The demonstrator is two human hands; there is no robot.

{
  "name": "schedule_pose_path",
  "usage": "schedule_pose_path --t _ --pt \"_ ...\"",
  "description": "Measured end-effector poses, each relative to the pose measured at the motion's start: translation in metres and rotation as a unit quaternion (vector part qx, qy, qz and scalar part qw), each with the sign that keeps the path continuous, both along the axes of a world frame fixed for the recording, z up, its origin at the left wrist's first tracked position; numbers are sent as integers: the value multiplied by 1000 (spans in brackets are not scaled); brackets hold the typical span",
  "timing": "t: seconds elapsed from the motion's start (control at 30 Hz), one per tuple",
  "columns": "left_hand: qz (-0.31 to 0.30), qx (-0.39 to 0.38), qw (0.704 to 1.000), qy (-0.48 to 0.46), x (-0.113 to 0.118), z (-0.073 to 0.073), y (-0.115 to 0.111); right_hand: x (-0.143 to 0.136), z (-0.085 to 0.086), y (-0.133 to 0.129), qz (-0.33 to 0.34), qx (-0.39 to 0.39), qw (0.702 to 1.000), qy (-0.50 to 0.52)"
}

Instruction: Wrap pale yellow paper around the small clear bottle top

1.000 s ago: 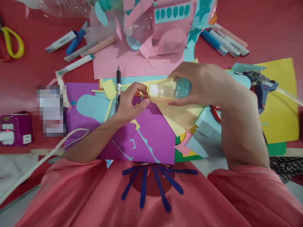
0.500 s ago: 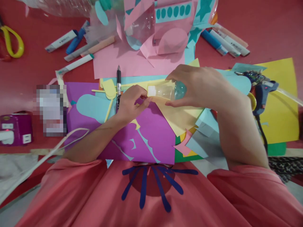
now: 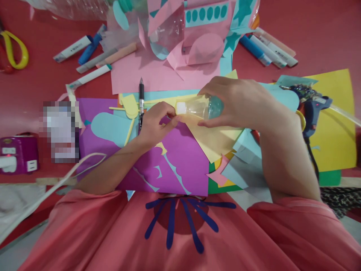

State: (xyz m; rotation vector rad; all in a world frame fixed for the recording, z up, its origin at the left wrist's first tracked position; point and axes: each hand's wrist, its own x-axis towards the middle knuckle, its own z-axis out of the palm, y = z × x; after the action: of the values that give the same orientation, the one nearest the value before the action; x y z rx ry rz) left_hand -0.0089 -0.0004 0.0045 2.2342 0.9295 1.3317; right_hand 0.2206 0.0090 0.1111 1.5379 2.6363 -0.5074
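- Head view: the right hand [image 3: 242,103] holds a small clear bottle [image 3: 201,108] lying on its side, white cap pointing toward the person's left, with its grip wrapped over the bluish bottom end.
- The left hand [image 3: 156,124] has its grip pinched at the corner of a pale yellow paper [image 3: 217,141], thumb and fingertips meeting just beside the bottle's cap; whether they also touch the cap is hard to tell from here.
- The bottle lies over the top edge of the pale yellow paper, which lies across a purple sheet [image 3: 186,158] bearing light blue cutouts.
- A black pen [image 3: 141,98] lies on the papers just beside the left hand, tip pointing away from the person.
- A blue glue gun [image 3: 313,107] rests on a bright yellow sheet [image 3: 335,128] to the right of the right forearm.
- Farther back on the red desk [image 3: 318,34] stands a pink and teal paper craft [image 3: 194,34] built around clear plastic, with markers [image 3: 93,56] to its left and more pens [image 3: 267,49] to its right.
- Yellow-handled scissors [image 3: 14,51] lie at the far left edge, and a purple power strip [image 3: 18,154] sits nearer at the left.
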Motion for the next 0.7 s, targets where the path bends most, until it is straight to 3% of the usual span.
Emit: schedule_pose_path --t 0.17,0.5,0.7 --pt "11 -24 999 23 -1 -2 0 -1 -1 1 5 9 1000 -13" --pt "1 7 999 31 -2 2 -2 -4 0 2 3 -7 1000 -24" --pt "29 5 998 57 -2 -2 -2 -1 -3 3 0 -11 1000 2"
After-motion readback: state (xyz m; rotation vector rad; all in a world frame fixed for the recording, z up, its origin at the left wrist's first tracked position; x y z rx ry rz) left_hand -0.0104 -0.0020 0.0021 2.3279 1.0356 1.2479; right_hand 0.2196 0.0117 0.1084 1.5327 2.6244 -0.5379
